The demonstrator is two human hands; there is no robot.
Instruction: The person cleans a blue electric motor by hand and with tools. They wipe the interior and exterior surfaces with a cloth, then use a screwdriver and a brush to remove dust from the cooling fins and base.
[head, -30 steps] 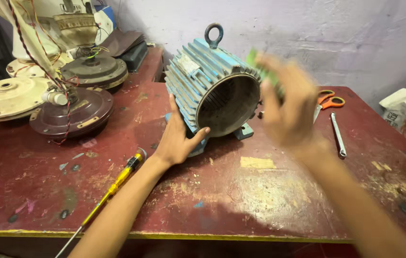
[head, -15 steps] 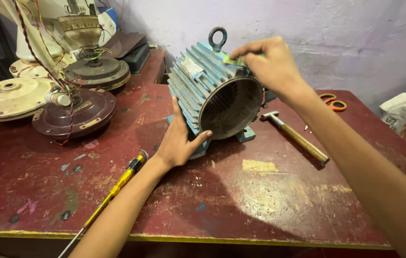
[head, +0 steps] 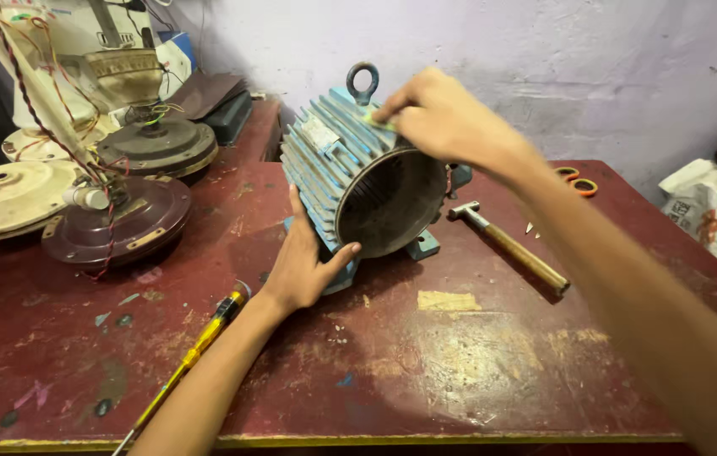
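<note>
- Worn red paint covered the workbench (head: 426,371), which stood against a pale lilac wall, and I watched all of it from the head view looking down.
- A blue finned motor housing (head: 350,169) lay on its side near the middle of the bench, its open bore turned toward me and its lifting eye (head: 362,83) at the top.
- I saw the left hand (head: 303,266) pressed flat against the lower left of the housing, thumb hooked on the rim of the opening; I judged it was there to steady the round body against rolling.
- The right hand (head: 443,118) sat on the top fins, fingers pinched narrow around a small pale green scrap, held against the metal as if for rubbing; I could not tell what the scrap was.
- A wooden-handled hammer (head: 506,245) lay just right of the housing, handle pointing toward the near edge, within easy reach of the right arm.
- A yellow screwdriver (head: 198,350) rested on the bench beside the left forearm, apart from the housing.
- Dismantled ceiling fan motors (head: 118,224) with loose wires were stacked at the far left, well apart from both hands.
- Orange-handled scissors (head: 576,180) lay behind the right arm near the wall, partly hidden.
</note>
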